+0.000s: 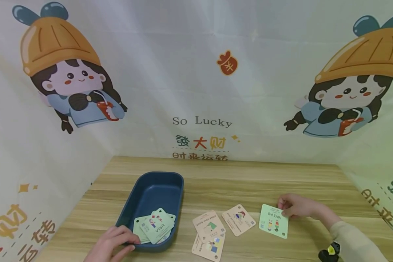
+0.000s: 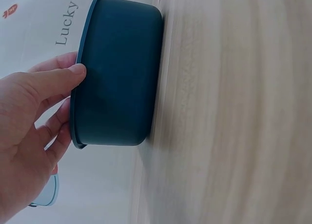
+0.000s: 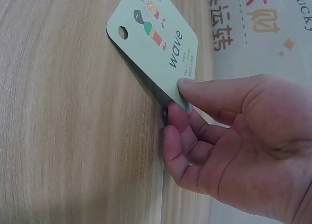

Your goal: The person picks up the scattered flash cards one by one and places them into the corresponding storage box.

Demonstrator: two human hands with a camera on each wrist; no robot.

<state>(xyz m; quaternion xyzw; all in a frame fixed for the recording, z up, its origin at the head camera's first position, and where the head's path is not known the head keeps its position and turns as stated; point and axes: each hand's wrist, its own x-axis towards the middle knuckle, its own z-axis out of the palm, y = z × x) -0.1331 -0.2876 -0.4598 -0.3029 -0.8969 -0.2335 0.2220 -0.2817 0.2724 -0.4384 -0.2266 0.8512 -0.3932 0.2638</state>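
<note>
My right hand (image 1: 294, 206) pinches a green card (image 1: 273, 221) marked "wave" by one corner, thumb on its printed face. In the right wrist view the same card (image 3: 155, 43) tilts up from the wood, its punched hole near one corner. At the left my left hand (image 1: 114, 242) grips the near rim of a dark blue tray (image 1: 157, 182); the left wrist view has the thumb (image 2: 73, 72) on the outside of the rim and the other fingers reaching inside. Several green cards lie overlapping in the tray's near end, a "visit" card (image 1: 158, 227) on top.
Between tray and right hand lie peach cards: a "close your book" card (image 1: 209, 225) overlapping another card (image 1: 213, 249), and one more card (image 1: 239, 220) beside them. A printed cloth (image 1: 196, 83) hangs behind the wooden table (image 1: 249, 174). A black-and-yellow item (image 1: 330, 251) sits by the right sleeve.
</note>
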